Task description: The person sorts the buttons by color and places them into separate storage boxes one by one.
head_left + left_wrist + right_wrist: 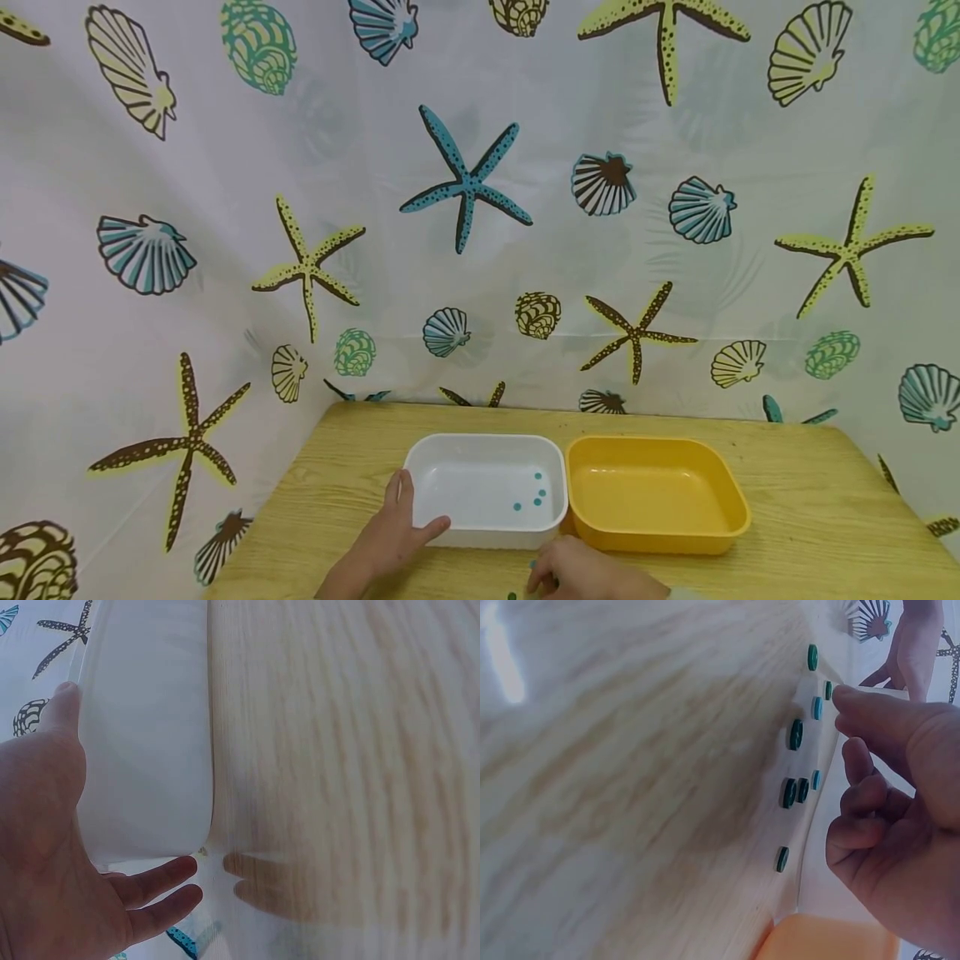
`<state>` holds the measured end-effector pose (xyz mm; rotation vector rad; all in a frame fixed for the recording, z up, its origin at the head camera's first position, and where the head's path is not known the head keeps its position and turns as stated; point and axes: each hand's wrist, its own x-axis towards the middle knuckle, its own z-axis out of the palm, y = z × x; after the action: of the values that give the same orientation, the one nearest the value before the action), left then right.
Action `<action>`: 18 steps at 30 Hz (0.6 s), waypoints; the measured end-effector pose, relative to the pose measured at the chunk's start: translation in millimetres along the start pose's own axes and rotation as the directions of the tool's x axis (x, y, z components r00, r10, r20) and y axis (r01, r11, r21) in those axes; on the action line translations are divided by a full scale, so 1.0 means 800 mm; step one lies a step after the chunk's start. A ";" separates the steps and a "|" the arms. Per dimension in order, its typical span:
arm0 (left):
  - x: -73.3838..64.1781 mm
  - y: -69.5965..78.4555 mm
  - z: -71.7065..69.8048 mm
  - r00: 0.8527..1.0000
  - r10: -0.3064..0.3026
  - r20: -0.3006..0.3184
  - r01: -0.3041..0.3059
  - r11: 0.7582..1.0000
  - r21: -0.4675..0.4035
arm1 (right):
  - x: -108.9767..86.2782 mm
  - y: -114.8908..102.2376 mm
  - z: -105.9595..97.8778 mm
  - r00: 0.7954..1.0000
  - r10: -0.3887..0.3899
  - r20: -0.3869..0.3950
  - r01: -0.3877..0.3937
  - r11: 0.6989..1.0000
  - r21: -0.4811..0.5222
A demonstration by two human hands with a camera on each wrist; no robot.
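My left hand [392,533] rests against the front left corner of a white plastic tub [471,540]. Its thumb lies along the front rim and its fingers stretch past the left end, fairly straight, in the left wrist view. Several small teal discs [537,502] lie inside the tub. In front of the tubs, my right hand [573,571] is low over the table, with its lower fingers curled. Its thumb and index fingertips come close to a small green disc [828,690]; whether they touch or pinch anything cannot be made out. Several dark green [796,735] and teal discs [817,708] lie around it.
A yellow-orange tub [660,542] stands directly right of the white one, its inside showing no discs. Both stand on a wood-grain table [810,517]. A white curtain [525,267] printed with shells and starfish surrounds the table at the back and sides.
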<state>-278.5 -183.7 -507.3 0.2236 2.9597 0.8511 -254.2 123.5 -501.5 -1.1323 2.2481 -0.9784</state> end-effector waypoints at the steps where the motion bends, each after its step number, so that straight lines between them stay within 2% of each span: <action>1: 0.000 0.000 0.000 1.000 0.000 0.000 0.000 1.000 0.001 | 0.001 0.000 0.000 1.000 0.000 0.001 0.000 1.000 -0.003; 4: 0.001 -0.001 0.000 1.000 -0.002 0.005 0.002 1.000 0.002 | 0.002 -0.001 0.002 0.999 0.037 0.006 -0.037 0.998 0.059; 13: -0.001 0.003 -0.004 1.000 -0.014 0.022 0.014 1.000 -0.005 | 0.005 -0.002 0.007 0.998 0.063 -0.001 -0.063 0.998 0.029; 18: -0.003 0.004 -0.006 1.000 -0.011 0.021 0.011 1.000 -0.008 | 0.008 0.008 0.006 0.999 0.028 0.018 -0.028 1.000 -0.001</action>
<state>-276.4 -183.7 -501.3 0.2140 2.9341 0.8545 -258.2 119.3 -509.6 -1.1023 2.2445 -0.9526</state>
